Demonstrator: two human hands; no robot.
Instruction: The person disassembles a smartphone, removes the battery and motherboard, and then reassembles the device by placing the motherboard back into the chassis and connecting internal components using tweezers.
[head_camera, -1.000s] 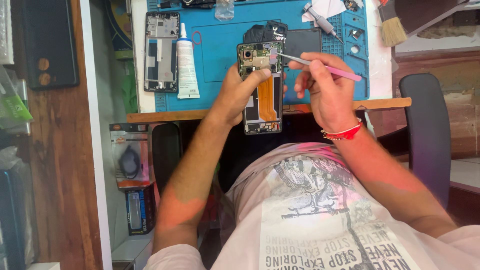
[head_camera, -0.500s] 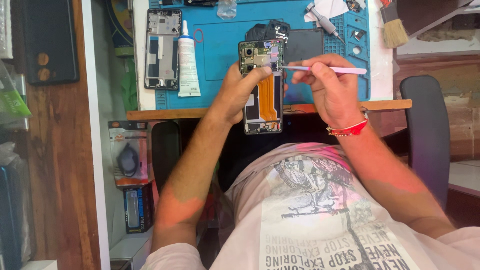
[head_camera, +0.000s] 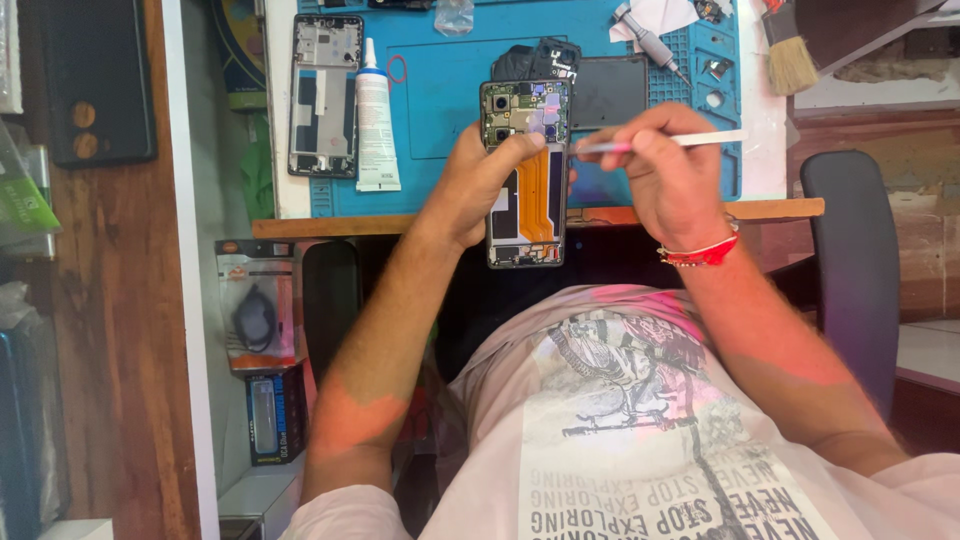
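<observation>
Right hand (head_camera: 665, 175) swung its one tool (head_camera: 660, 142) level; left hand (head_camera: 480, 180) holds one phone (head_camera: 527, 175).

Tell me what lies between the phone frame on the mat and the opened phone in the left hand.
In the head view, a white glue tube lies between the frame and the phone, then bare blue mat.

Bright, even daylight, sharp pic (edges slightly warped).

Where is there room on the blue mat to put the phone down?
The mat is bare between the white tube and the phone held by the left hand. The top right is crowded: screwdriver, small parts, brush. The right hand holds a tool.
</observation>
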